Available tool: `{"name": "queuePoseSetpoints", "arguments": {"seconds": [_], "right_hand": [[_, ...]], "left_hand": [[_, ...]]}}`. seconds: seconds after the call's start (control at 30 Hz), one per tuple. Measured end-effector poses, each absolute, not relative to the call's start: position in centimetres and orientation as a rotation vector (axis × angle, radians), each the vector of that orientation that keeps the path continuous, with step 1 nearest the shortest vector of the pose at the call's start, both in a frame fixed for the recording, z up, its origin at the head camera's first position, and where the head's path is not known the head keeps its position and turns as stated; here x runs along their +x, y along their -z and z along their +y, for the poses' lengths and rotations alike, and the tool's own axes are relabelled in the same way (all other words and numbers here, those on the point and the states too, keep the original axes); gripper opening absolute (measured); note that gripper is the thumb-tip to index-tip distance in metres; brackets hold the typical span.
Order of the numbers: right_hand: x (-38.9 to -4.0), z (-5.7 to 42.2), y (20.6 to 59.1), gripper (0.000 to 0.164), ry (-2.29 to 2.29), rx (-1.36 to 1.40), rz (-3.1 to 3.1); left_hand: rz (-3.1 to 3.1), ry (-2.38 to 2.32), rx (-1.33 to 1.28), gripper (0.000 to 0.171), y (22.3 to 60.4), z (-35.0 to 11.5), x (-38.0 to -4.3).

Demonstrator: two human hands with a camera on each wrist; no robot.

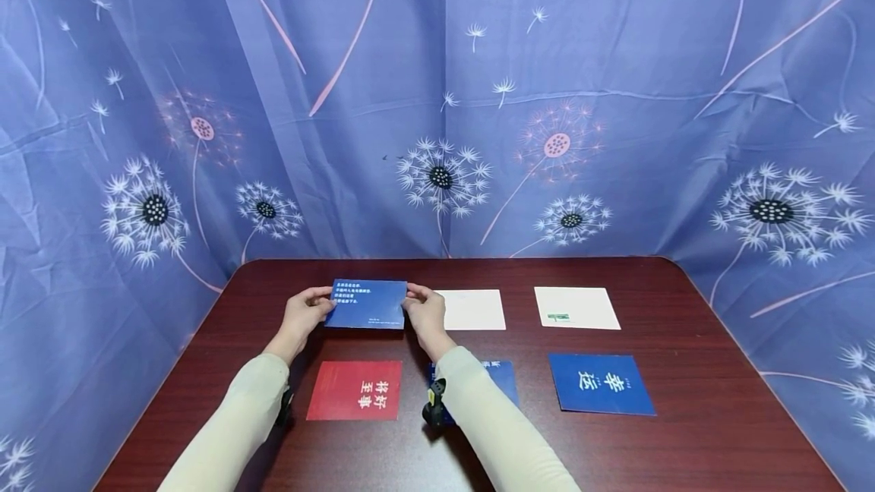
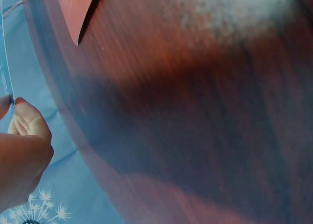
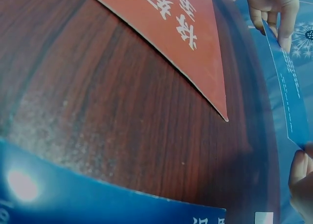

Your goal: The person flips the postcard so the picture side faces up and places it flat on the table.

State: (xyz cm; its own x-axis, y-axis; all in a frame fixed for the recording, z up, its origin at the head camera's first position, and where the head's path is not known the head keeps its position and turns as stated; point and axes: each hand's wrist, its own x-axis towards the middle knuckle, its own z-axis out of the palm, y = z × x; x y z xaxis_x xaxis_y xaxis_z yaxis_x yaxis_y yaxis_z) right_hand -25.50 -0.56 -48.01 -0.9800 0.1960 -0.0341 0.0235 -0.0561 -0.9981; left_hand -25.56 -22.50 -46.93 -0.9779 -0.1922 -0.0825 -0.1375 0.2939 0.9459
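A blue card with lines of white text is held up by its two short edges near the back left of the table. My left hand pinches its left edge between thumb and fingers. At the opposite edge, my right hand pinches it the same way. In the right wrist view the raised blue card spans between both hands, tilted. Below it on the table lies a red card with white characters. Another blue card is partly covered by the right forearm.
To the right of the hands lie a plain white card and a white card with a small green print. A blue card with large white characters sits at the front right. A dandelion-print curtain hangs behind the dark wooden table.
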Motion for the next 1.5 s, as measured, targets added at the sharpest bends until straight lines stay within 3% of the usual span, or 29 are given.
{"name": "queuePoseSetpoints", "arguments": {"seconds": [0.83,1.1,1.5], "right_hand": [[-25.6,-0.9,49.2,0.066,-1.747,-0.058,-2.648],[-25.7,-1.3,49.1,0.06,-1.481,0.026,-2.737],[-25.4,-1.3,48.8,0.053,-1.466,0.049,-2.726]], "left_hand": [[-2.705,1.446,0.408,0.033,48.4,-22.0,-26.2],[-2.794,1.262,0.354,0.031,48.2,-21.8,-25.9],[-2.833,1.062,0.266,0.026,48.1,-21.5,-25.9]]}}
